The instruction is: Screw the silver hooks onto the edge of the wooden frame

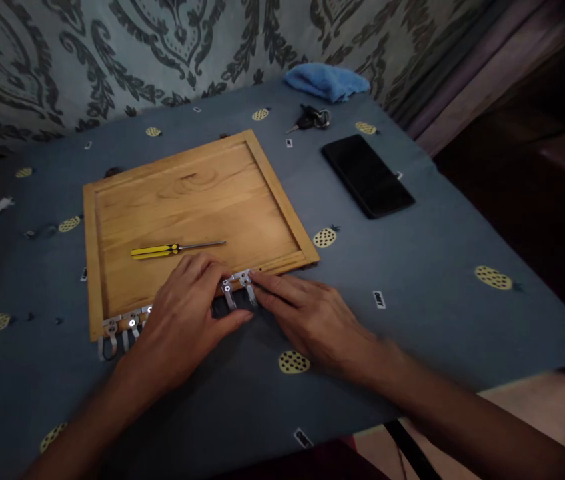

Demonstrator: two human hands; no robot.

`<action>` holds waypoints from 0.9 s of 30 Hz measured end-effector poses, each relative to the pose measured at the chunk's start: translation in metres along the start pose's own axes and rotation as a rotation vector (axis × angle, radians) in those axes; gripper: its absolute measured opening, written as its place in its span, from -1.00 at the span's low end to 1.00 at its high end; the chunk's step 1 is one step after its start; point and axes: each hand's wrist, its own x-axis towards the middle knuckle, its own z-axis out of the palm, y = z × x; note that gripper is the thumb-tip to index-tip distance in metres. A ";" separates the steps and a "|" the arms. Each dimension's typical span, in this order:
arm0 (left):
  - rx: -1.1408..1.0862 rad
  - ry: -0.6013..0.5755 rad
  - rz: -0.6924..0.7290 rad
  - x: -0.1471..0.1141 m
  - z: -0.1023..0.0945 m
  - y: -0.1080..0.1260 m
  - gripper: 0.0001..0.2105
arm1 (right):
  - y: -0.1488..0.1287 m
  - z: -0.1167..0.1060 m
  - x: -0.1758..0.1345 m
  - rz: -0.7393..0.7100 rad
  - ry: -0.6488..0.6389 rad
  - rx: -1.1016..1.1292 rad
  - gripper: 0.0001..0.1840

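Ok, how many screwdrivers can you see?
1: the yellow-handled screwdriver, lying on the wooden panel just beyond the left hand. No other shows, though that hand hides part of the panel.

Black phone [368, 177] near keys [307, 120], blue cloth [327, 82] beyond; white cable [3, 203] left.

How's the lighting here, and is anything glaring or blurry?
Head view: dim overall, nearly black at the upper right; head view: bright glints on the metal fittings, shadow on the tablecloth below the left hand; head view: the right forearm looks slightly soft.
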 end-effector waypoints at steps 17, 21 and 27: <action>-0.001 -0.039 -0.024 0.002 -0.002 0.002 -0.71 | -0.002 -0.001 0.003 -0.013 0.006 -0.022 -0.63; -0.001 -0.030 -0.023 0.001 -0.002 0.002 -0.71 | -0.002 -0.002 0.004 -0.026 0.013 -0.015 -0.62; -0.097 -0.087 0.000 0.001 -0.012 -0.007 -0.70 | -0.001 -0.002 0.003 -0.027 0.040 -0.016 -0.59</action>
